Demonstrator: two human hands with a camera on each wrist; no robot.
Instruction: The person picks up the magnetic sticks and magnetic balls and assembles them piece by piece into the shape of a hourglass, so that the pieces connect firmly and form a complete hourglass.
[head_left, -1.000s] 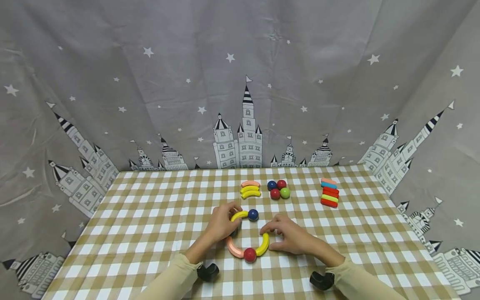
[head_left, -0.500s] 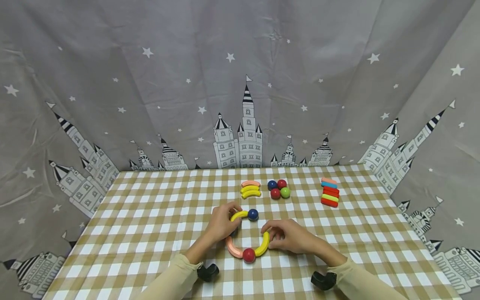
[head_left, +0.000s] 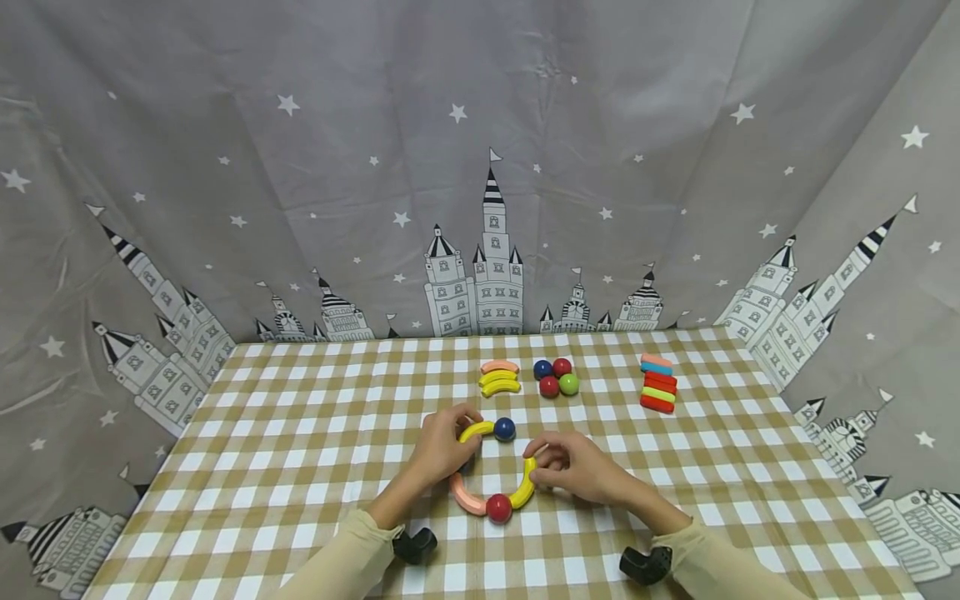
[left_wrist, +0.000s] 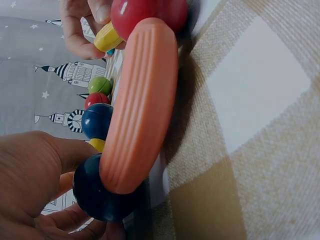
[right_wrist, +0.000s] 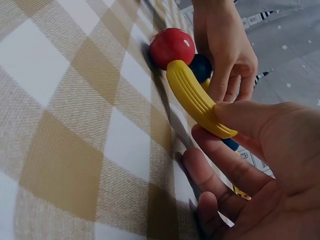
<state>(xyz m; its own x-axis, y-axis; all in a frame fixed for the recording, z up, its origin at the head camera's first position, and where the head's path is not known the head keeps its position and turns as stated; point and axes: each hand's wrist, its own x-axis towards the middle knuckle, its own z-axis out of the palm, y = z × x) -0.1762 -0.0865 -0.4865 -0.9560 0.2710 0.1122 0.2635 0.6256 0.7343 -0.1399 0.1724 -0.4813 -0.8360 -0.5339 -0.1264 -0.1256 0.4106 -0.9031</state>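
An unfinished ring of curved pieces and balls lies on the checked cloth. My right hand (head_left: 581,469) pinches the free end of a ridged yellow curved piece (right_wrist: 192,95), thumb on one side and fingers on the other. The piece's other end meets a red ball (head_left: 498,508). From that ball a salmon curved piece (left_wrist: 142,105) runs to a dark blue ball (left_wrist: 102,192), which my left hand (head_left: 442,444) holds between thumb and fingers. Beyond it, a second yellow curved piece (head_left: 477,430) leads to another blue ball (head_left: 505,429). A gap separates this ball from my right hand.
Farther back lie a salmon curved piece (head_left: 500,367) and two yellow ones (head_left: 499,382). Beside them sit blue, red and green balls (head_left: 568,384). A row of coloured straight pieces (head_left: 658,383) lies at right. A grey castle-print curtain (head_left: 337,208) hangs behind the table.
My right hand has gone from loosely spread beside the yellow curved piece to pinching its free end, and that end has tipped slightly inward. My left hand stays in place.
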